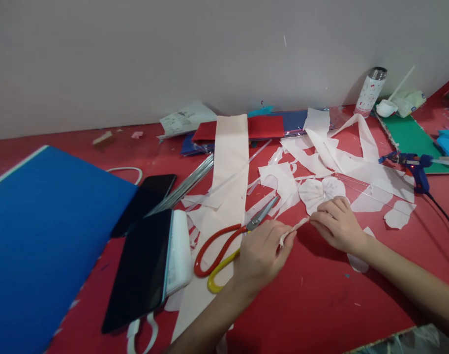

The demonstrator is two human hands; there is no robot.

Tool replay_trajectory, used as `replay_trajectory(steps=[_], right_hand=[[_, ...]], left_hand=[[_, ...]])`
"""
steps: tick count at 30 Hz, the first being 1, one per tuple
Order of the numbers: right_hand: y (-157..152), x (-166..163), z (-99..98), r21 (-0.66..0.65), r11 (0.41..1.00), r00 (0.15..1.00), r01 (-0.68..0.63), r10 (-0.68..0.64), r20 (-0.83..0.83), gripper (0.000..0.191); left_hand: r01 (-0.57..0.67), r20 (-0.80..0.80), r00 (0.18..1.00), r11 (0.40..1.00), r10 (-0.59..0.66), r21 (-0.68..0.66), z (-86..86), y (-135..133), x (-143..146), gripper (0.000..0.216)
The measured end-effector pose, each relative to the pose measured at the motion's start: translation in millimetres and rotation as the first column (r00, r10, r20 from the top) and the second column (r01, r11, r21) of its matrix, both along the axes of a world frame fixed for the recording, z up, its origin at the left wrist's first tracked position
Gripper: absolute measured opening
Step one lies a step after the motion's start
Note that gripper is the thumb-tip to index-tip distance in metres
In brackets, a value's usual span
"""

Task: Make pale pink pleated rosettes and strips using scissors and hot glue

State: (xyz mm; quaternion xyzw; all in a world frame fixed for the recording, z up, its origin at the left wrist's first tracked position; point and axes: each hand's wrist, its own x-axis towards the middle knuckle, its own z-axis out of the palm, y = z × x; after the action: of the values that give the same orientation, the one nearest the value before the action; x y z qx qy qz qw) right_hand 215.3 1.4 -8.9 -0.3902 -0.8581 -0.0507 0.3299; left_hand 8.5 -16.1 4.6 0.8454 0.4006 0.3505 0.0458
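Hands on a paper twist [297, 225]
Left hand [261, 254] and right hand [338, 225] seemingly pinch its ends, beside the scissors [229, 240].

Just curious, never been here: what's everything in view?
table: one, red, under everything
board: one, blue, left
phone: one, black, beside the board
tablet: one, black, front left
scissors: one, red and yellow handles, centre
fabric strip: one, pale pink, centre
fabric scraps: many, pale pink, right of centre
glue gun: one, blue, right
tumbler: one, white and red, by wall
twisted scrap: one, pale pink, between the hands
left hand: one, fingers pinching the twisted scrap
right hand: one, fingers pinching its other end
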Motion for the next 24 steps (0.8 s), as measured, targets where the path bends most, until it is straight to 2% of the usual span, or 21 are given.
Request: replay_trajectory(steps=[4, 6, 8, 10, 16, 24], right_hand=[[0.3, 2.2, 1.8, -0.068, 0.998, 1.000, -0.010, 0.009, -0.012, 0.008], [-0.1, 2.6, 2.3, -0.107, 0.994, 0.999, -0.028, 0.025, -0.024, 0.014], [-0.8, 2.4, 2.5, -0.143, 0.988, 0.999, -0.051, 0.049, -0.017, 0.020], [-1.2, 2.0, 2.5, -0.175, 0.982, 0.998, -0.066, 0.065, -0.015, 0.018], [-0.5, 2.3, 2.7, -0.160, 0.985, 0.991, -0.071, 0.052, -0.122, 0.015], [-0.9, 0.9, 3.6, -0.104, 0.993, 0.984, -0.062, 0.043, -0.173, 0.017]], left_hand=[[-0.071, 0.072, 0.994, 0.988, 0.082, -0.137, 4.8, -0.9, 2.5, 0.016], [-0.099, 0.105, 0.987, 0.971, 0.124, -0.219, 6.9, -1.3, 3.5, 0.019], [-0.105, 0.138, 0.979, 0.955, 0.148, -0.276, 7.9, -1.4, 4.1, 0.019], [-0.101, 0.151, 0.976, 0.945, 0.154, -0.310, 8.1, -1.5, 4.4, 0.017], [-0.073, 0.130, 0.984, 0.945, 0.120, -0.318, 7.8, -1.4, 5.2, 0.019], [-0.077, 0.160, 0.978, 0.950, 0.130, -0.301, 6.0, -0.9, 6.3, 0.019]])
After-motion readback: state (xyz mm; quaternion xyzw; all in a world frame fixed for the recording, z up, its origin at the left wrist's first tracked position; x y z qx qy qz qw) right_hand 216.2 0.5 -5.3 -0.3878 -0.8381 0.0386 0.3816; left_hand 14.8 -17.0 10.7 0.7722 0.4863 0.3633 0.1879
